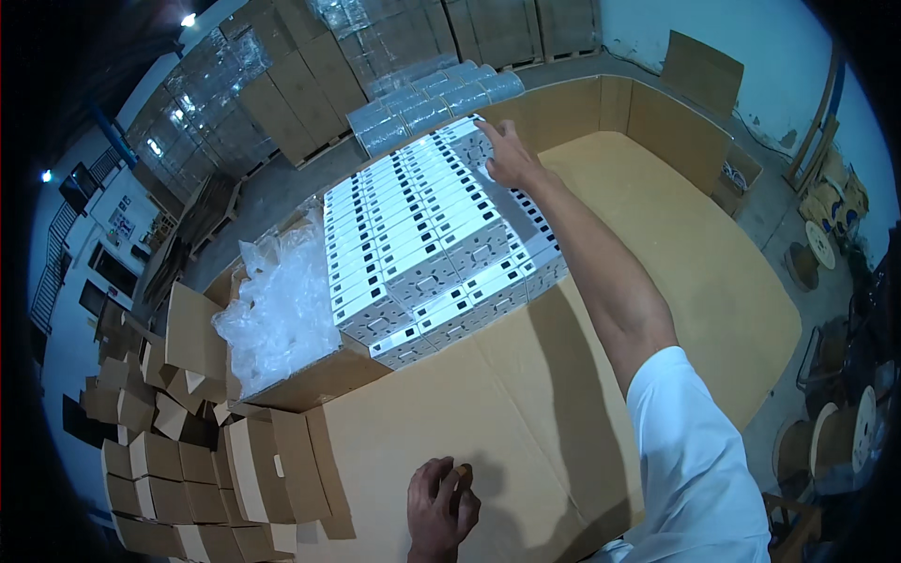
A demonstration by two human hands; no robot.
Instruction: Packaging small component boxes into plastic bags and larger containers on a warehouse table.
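Boxes: flat white cardboard boxes with dark markings (427,239), stacked in tight rows at the far left of the large brown cardboard sheet (526,413).
Right hand (507,150): reaching far out, fingers spread and resting on the stack's far corner, grasping nothing.
Left hand (441,507): fingers curled, pressed on the near sheet.
Beside: crumpled clear plastic wrap (277,310).
Risk: the long reach likely leans weight forward; a push could slide the edge rows off.

Small white boxes (427,239) with dark markings are lying flat in tight, stacked rows, filling the far left corner of the big cardboard tray (657,281).
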